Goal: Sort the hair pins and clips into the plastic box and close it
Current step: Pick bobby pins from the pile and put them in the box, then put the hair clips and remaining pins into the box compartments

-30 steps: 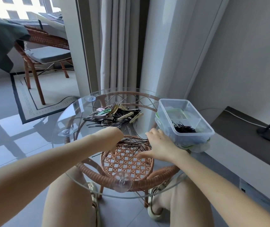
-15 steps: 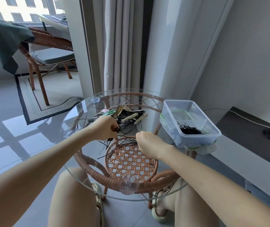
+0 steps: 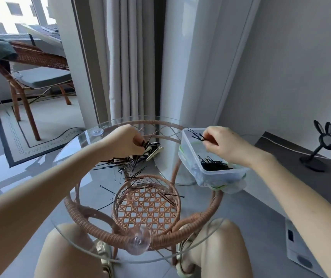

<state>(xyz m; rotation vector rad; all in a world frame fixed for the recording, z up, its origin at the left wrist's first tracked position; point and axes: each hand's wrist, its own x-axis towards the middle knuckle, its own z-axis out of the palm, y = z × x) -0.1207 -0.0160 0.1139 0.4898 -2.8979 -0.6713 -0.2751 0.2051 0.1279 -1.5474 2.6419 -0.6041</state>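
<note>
Head view, sole camera. Step in hand, as judged: transfer of hair pins into the plastic box [image 3: 218, 173], which sits at 3 o'clock on the glass table [image 3: 84, 177], overhanging its edge.

Right hand [image 3: 220, 145]: above the box, fingertips pinched on a small bunch of black pins [image 3: 195, 134]. Next move, as judged: part the fingers so the bunch drops onto the pin heap [image 3: 214, 164] inside.

Left hand [image 3: 124, 142]: at 12 o'clock on the table, fingers closed on clips and pins at the pile [image 3: 132, 159].

Counts:
- Boxes: one, open. A green-edged piece under it may be its lid.
- Clips: two or three visible by the left hand; others possibly hidden.
- Loose pins: too many and too tangled to count; several lie scattered toward 6 o'clock.
</note>
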